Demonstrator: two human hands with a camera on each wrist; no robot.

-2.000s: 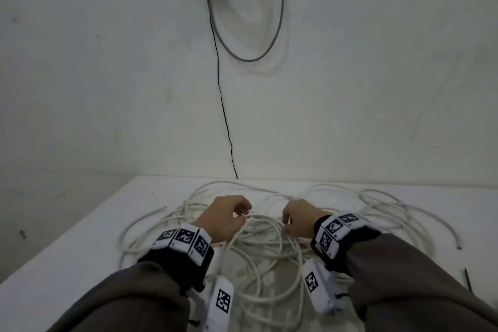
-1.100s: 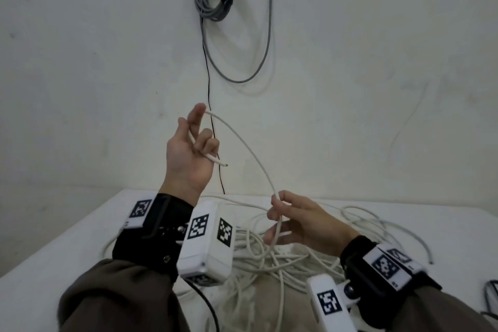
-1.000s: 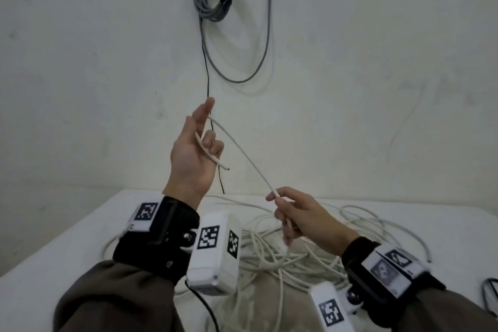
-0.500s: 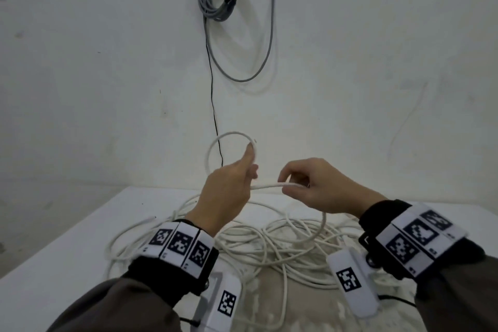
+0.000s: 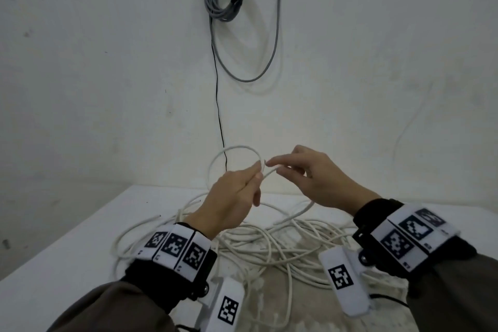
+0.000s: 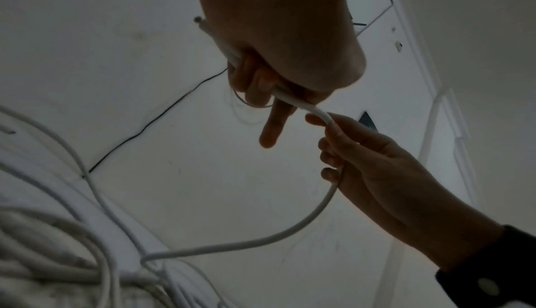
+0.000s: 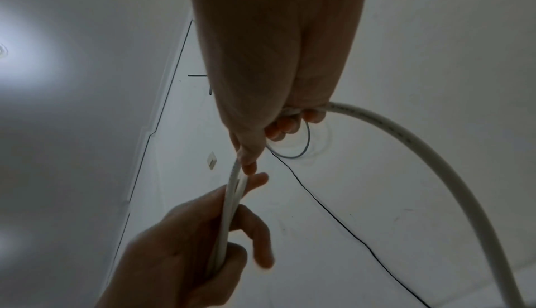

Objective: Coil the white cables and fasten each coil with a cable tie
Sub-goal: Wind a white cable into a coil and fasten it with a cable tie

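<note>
Head view: the white cable point(image 5: 237, 149) is thin and smooth, and I see one small upright loop above the table point(image 5: 67, 256). My left hand point(image 5: 229, 199) pinches its crossing; my right hand point(image 5: 310, 178) curls around the trailing strand.

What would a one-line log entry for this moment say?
step: first loop formed | left hand: grips white cable loop | right hand: pinches cable beside it | rest: tangled on table | tie: none seen
</note>
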